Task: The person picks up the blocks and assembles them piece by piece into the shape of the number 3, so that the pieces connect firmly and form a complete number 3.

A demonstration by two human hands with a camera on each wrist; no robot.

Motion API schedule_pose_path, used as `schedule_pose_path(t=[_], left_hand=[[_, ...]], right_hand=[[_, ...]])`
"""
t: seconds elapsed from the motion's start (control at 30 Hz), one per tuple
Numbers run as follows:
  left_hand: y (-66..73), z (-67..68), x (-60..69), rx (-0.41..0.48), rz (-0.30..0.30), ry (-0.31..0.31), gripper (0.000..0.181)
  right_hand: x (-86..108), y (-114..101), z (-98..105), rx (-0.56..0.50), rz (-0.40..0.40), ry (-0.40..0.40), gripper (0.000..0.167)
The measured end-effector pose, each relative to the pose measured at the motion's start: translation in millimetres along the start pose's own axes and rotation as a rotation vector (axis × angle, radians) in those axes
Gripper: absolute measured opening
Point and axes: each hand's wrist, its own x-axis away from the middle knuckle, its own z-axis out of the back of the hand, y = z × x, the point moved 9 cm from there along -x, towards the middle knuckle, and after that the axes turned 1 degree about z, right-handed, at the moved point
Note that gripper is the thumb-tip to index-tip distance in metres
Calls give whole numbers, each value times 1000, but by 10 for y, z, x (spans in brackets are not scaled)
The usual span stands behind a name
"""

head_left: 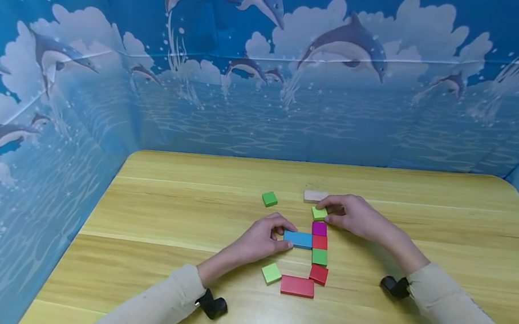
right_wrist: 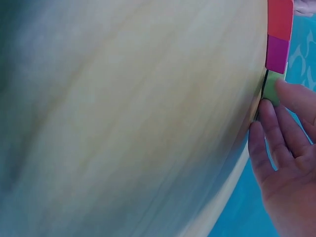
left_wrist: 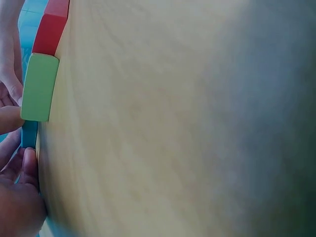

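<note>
My left hand (head_left: 262,239) pinches the left end of a blue rectangular block (head_left: 298,239) between thumb and fingers; the block's right end meets a red square block (head_left: 320,242). Thumb and fingers of my right hand (head_left: 356,216) pinch a light green square block (head_left: 318,213), just above a purple block (head_left: 319,229). Purple, red and a green block (head_left: 319,256) form a column, with another red block (head_left: 318,275) below, slightly askew. In the right wrist view the light green block (right_wrist: 272,89) sits against the purple one, partly hidden by my thumb.
A long red block (head_left: 297,286) and a tilted light green block (head_left: 271,273) lie nearer me. Farther off are a green block (head_left: 270,198) and a pale wooden block (head_left: 315,196), close to my right fingers. A dolphin-print curtain (head_left: 268,111) stands behind the wooden table (head_left: 460,238).
</note>
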Motion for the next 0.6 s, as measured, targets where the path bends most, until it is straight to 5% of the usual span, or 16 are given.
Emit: schedule_pose_path(t=[0.6], left_hand=[[-6,-7,4,21,-4,3,23]], right_hand=[[-9,33,-2,-17,-19,13,28]])
